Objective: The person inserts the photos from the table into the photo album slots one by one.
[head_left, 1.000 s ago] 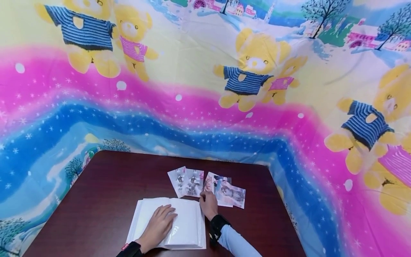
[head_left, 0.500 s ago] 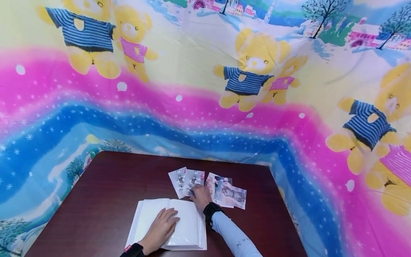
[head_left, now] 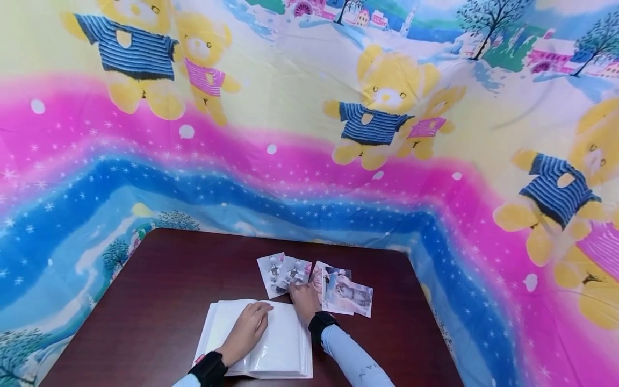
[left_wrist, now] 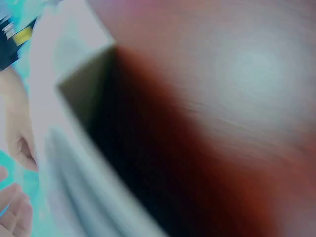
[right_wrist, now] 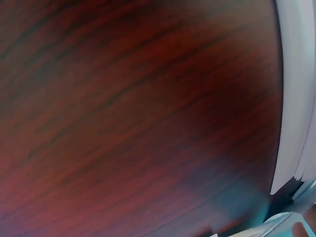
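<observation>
A photo album [head_left: 282, 344] lies spread with white pages up near the front of the table. My left hand [head_left: 247, 329] rests on its pages, fingers extended together across the middle. Beyond the album's far edge, my right hand [head_left: 306, 302] pinches the lower edge of a photo [head_left: 296, 267] with grey and pink figures. That photo overlaps a similar photo [head_left: 272, 273] on its left. To the right, a photo of a furry animal [head_left: 355, 296] overlaps other photos [head_left: 316, 271], partly covered by one another.
The dark wood table [head_left: 169, 279] reaches back to a curtain [head_left: 290, 177] printed with bears, which closes in the far side and both flanks. White page edges [right_wrist: 298, 89] stand beside bare wood in the right wrist view.
My right hand has moved left from between the two photo groups to the grey photo, which has turned slightly. My left hand has shifted a little up the album page.
</observation>
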`<state>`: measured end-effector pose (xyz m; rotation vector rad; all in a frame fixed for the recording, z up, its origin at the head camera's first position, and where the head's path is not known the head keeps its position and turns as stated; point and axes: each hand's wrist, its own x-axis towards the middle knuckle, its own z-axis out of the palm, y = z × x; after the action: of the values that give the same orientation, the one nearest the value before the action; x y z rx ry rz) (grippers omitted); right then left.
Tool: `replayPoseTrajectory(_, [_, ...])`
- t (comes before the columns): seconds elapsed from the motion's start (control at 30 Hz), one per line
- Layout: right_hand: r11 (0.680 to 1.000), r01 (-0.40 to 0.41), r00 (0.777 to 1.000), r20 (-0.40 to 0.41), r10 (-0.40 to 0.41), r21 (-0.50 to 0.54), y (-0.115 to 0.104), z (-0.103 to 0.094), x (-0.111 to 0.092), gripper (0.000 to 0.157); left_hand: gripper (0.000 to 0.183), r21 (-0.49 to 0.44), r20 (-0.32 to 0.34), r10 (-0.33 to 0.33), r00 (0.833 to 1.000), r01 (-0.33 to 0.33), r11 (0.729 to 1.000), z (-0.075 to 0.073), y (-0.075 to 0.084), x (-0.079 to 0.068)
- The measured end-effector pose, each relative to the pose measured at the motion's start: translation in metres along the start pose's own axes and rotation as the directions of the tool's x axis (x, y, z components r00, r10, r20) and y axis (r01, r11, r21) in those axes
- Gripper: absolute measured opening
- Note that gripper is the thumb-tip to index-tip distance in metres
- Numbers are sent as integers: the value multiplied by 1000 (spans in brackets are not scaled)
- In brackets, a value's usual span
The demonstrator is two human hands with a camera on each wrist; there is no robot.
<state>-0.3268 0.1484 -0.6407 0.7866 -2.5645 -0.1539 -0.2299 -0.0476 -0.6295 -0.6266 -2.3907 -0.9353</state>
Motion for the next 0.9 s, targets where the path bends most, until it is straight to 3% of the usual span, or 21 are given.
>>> replayPoseTrajectory(0.07, [1000, 11, 999, -44, -11, 11, 1, -1, 0, 7, 21, -122, 3, -137, 991, 136, 983, 2, 0, 15])
replayPoseTrajectory(0.13, [999, 34, 995, -91, -32, 26, -1, -4, -1, 9, 23, -260, 24, -272, 962, 269, 928, 4, -1, 28])
replayPoseTrajectory(0.2, [997, 75, 986, -151, -70, 27, -4, -7, 0, 10, 27, -376, 63, -393, 917, 387, 842, 4, -4, 39])
replayPoseTrajectory(0.3, [991, 130, 969, -213, -122, 23, -11, -12, 0, 13, 36, -482, 140, -534, 834, 529, 699, 1, -4, 53])
replayPoseTrajectory(0.4, [986, 165, 956, -248, -158, 6, -16, -15, -1, 17, 43, -521, 195, -597, 778, 598, 609, 0, -3, 63])
replayPoseTrajectory(0.57, [978, 210, 942, -272, -199, 14, -18, -18, -5, 21, 42, -557, 235, -632, 739, 635, 535, 0, -5, 68])
replayPoseTrajectory(0.7, [967, 246, 935, -281, -218, 71, -21, -20, -8, 18, 38, -598, 237, -654, 718, 639, 484, 0, -8, 66])
replayPoseTrajectory(0.77, [963, 242, 939, -280, -202, 119, -22, -22, -9, 17, 37, -604, 235, -657, 716, 637, 479, -1, -9, 65])
replayPoseTrajectory(0.9, [943, 133, 971, -231, -62, 304, -22, -24, -11, 15, 37, -594, 225, -639, 736, 623, 509, -4, -8, 62])
